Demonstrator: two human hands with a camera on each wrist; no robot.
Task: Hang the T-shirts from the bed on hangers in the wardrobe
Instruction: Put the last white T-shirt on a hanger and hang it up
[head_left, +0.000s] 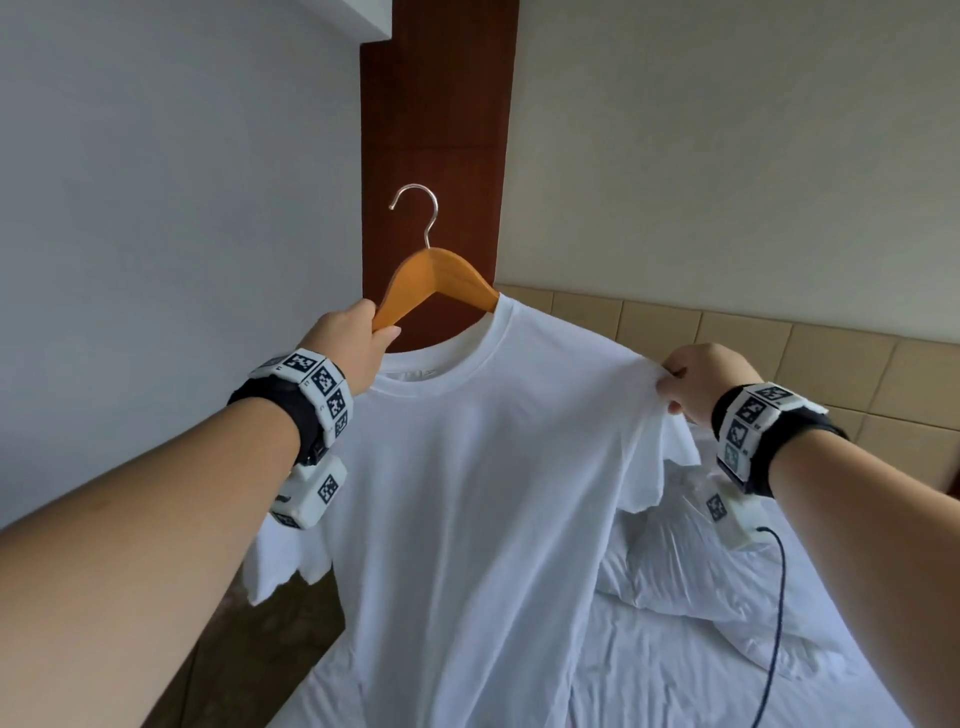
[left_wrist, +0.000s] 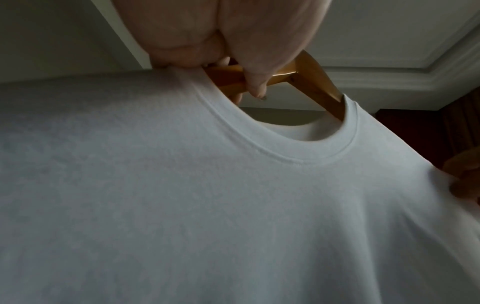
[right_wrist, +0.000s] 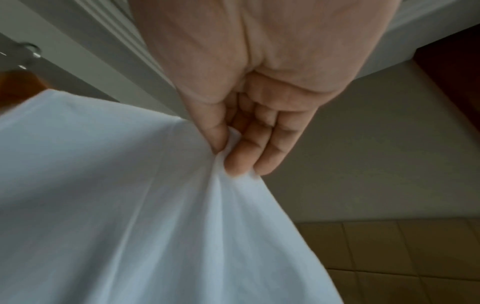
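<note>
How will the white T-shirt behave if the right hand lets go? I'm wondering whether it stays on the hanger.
Probably floppy: the white T-shirt bunches where the right hand pinches it. Released, that shoulder would likely drape over the hanger, whose arm enters the collar. It looks light; the left hand holds it up.

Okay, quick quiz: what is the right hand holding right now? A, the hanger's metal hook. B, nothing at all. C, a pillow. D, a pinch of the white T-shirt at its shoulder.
D: the right hand pinches a fold of the T-shirt at the shoulder, while the left hand grips the hanger.
</note>
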